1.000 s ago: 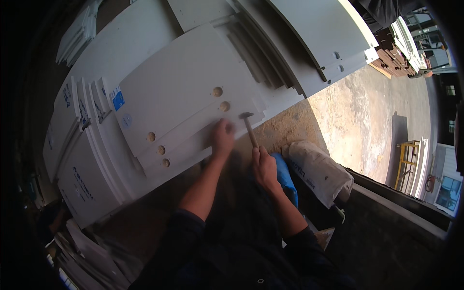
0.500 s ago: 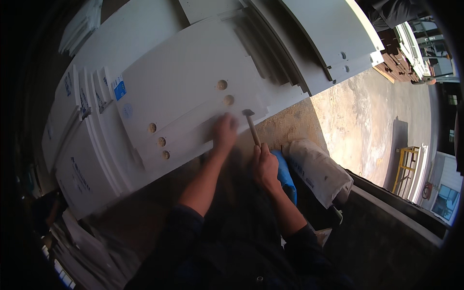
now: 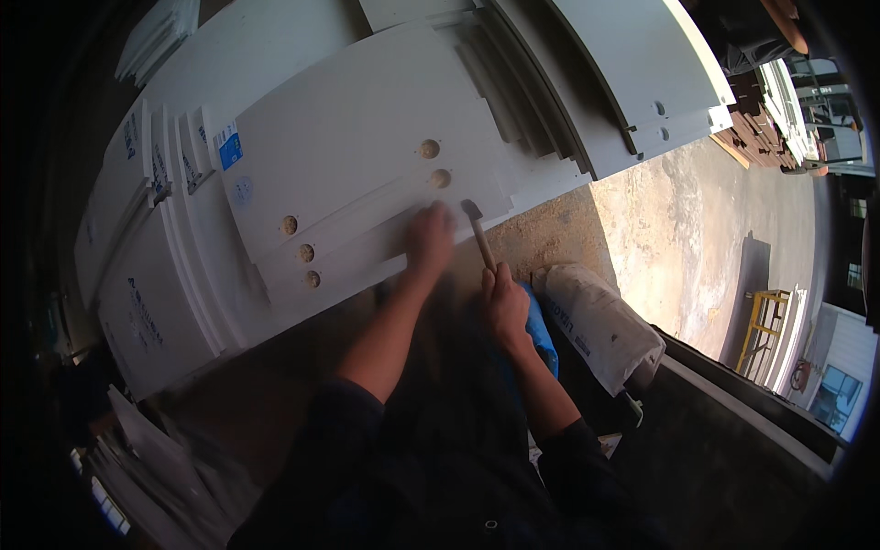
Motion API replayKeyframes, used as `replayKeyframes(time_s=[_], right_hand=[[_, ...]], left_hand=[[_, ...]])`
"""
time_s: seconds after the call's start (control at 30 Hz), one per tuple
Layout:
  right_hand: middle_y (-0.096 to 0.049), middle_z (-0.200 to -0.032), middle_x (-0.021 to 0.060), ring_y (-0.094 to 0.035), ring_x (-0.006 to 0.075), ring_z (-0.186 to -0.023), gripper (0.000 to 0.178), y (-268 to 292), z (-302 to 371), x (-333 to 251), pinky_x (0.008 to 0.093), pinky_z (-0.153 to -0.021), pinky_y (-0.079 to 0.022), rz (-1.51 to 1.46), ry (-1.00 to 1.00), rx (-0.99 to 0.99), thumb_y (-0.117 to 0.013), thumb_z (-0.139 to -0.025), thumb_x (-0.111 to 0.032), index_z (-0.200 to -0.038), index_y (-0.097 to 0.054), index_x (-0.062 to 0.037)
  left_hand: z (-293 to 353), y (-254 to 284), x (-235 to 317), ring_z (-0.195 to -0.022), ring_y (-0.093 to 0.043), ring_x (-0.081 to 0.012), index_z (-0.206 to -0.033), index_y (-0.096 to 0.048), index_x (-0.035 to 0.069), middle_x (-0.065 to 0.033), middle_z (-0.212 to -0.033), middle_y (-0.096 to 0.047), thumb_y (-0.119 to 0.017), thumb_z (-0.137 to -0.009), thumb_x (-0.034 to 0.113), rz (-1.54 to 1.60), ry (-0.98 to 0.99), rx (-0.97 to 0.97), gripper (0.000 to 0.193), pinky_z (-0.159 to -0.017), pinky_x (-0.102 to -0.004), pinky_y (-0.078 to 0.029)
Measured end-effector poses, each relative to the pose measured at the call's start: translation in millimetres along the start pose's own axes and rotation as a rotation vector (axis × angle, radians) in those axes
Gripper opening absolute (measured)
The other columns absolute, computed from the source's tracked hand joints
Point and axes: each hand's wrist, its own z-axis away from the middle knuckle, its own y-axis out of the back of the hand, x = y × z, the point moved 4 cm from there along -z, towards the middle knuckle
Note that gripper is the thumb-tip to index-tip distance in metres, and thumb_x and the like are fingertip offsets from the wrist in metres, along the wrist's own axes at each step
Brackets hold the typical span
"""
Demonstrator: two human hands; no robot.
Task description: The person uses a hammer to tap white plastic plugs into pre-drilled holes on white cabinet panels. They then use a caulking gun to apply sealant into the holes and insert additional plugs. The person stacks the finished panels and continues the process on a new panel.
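My right hand (image 3: 506,307) is wrapped round the wooden handle of a hammer (image 3: 480,236). The dark hammer head is raised near the front edge of a white panel (image 3: 357,128). Over that edge, left of the hammer head, is my left hand (image 3: 429,240); its fingers are smeared by motion, and whether they hold anything does not show. The panel has several round holes showing bare brown board, two of them just beyond my left hand. A blue label sits on its left end.
More white panels (image 3: 156,302) are stacked to the left, with narrow strips (image 3: 522,101) lying farther back. Right of my right hand stand a white sack (image 3: 596,321) and a blue bag (image 3: 541,339). A yellow metal frame (image 3: 763,335) stands far right; another person's arm (image 3: 786,23) shows at top right.
The hammer and both hands have stayed in nearly the same place over the panel's front edge. The view has shifted slightly. Another person's arm has come into sight at top right.
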Motion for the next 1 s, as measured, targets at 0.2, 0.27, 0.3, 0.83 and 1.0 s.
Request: replayKeyframes(time_s=[0.2,0.27,0.3,0.83,1.0], right_hand=[[-0.068,-0.079,0.0304,-0.065,0.0539,-0.077,0.03,12,-2,-17,0.063,-0.067,-0.049,0.127,0.042,-0.068,-0.051,-0.108,-0.034,-0.1,-0.053,-0.0052],[-0.068,-0.079,0.0304,-0.065,0.054,-0.077,0.03,-13,-7,12,0.0633,-0.067,-0.049,0.063,0.001,-0.041,-0.051,-0.108,-0.035,-0.101,-0.054,-0.0057],[-0.068,-0.079,0.0304,-0.065,0.054,-0.077,0.03,-13,-10,10,0.0634,-0.067,-0.049,0.032,-0.014,-0.03,-0.051,-0.108,-0.035,-0.101,-0.054,-0.0059],[-0.067,-0.076,0.0294,-0.065,0.0531,-0.075,0.03,-17,-13,10,0.0618,-0.066,-0.05,0.097,0.044,-0.057,-0.051,-0.108,-0.034,-0.099,-0.052,-0.0054],[-0.067,-0.075,0.0293,-0.065,0.0531,-0.073,0.03,-24,0,22,0.0627,-0.064,-0.049,0.134,-0.068,-0.099,-0.051,-0.107,-0.035,-0.099,-0.053,-0.0062]], left_hand=[[3,-1,-3,-0.081,-0.068,-0.0366,-0.092,-0.057,0.006,-0.0115,-0.082,-0.069,-0.081,-0.084,0.006,-0.029,0.002,0.006,0.025,-0.07,-0.0496,-0.053],[-5,1,4,-0.081,-0.068,-0.0364,-0.093,-0.057,0.006,-0.0115,-0.082,-0.069,-0.08,-0.084,0.006,-0.007,-0.025,0.02,0.025,-0.07,-0.0494,-0.053],[-9,3,3,-0.081,-0.068,-0.0363,-0.093,-0.057,0.006,-0.0114,-0.082,-0.068,-0.08,-0.084,0.006,0.006,-0.03,0.029,0.025,-0.07,-0.0492,-0.053],[13,38,-11,-0.086,-0.068,-0.0321,-0.102,-0.072,0.001,-0.0132,-0.093,-0.07,-0.07,-0.087,-0.004,0.196,-0.147,0.218,0.016,-0.078,-0.0419,-0.056],[18,40,-22,-0.088,-0.071,-0.029,-0.095,-0.072,0.0,-0.0131,-0.095,-0.072,-0.072,-0.087,-0.003,0.232,-0.017,0.165,0.009,-0.077,-0.037,-0.057]])
